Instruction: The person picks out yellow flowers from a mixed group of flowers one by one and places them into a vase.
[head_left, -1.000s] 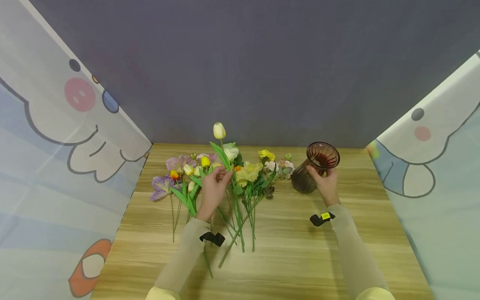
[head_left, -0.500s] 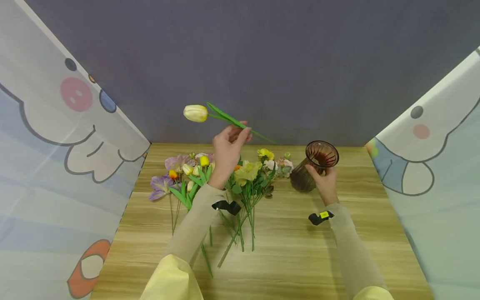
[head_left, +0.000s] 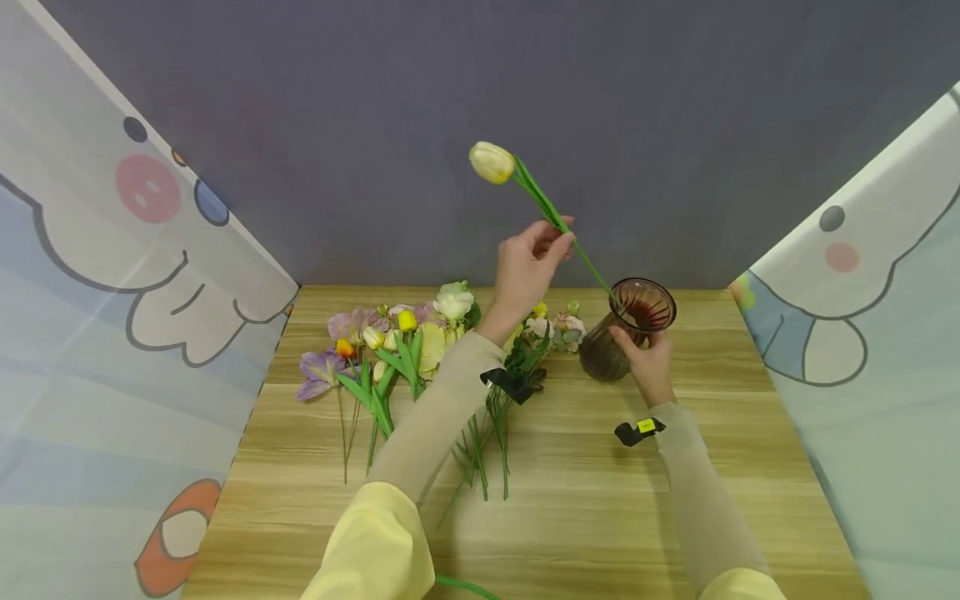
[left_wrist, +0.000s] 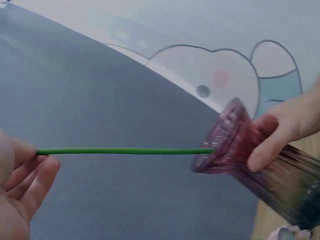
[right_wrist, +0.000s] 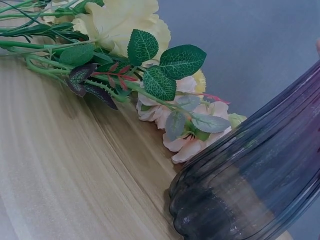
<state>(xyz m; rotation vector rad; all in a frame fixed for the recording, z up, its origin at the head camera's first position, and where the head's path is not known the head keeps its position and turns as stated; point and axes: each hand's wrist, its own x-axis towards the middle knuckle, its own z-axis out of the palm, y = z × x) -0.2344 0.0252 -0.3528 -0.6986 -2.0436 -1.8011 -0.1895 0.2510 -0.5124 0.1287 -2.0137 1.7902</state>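
My left hand (head_left: 527, 268) pinches the green stem of a white tulip (head_left: 492, 162) between thumb and fingers. The bloom leans up and to the left, and the stem's lower end meets the rim of a dark, ribbed glass vase (head_left: 604, 348). In the left wrist view the stem (left_wrist: 125, 150) runs straight to the vase's flared mouth (left_wrist: 220, 145); whether its tip is inside or in front I cannot tell. Gripping the vase below its rim, my right hand (head_left: 651, 367) keeps it tilted, its base low by the table. Only the vase's lower body (right_wrist: 240, 200) fills the right wrist view.
Artificial flowers lie on the wooden table (head_left: 585, 500) left of the vase: yellow and white tulips, a purple bloom (head_left: 321, 373), a white rose (head_left: 453, 302). Pale pink flowers (right_wrist: 195, 135) lie close beside the vase base. A grey wall (head_left: 480, 100) stands behind.
My left hand has lifted the white tulip off the pile and carried it up and right, its stem turning down toward the vase mouth. The right hand and vase have hardly moved.
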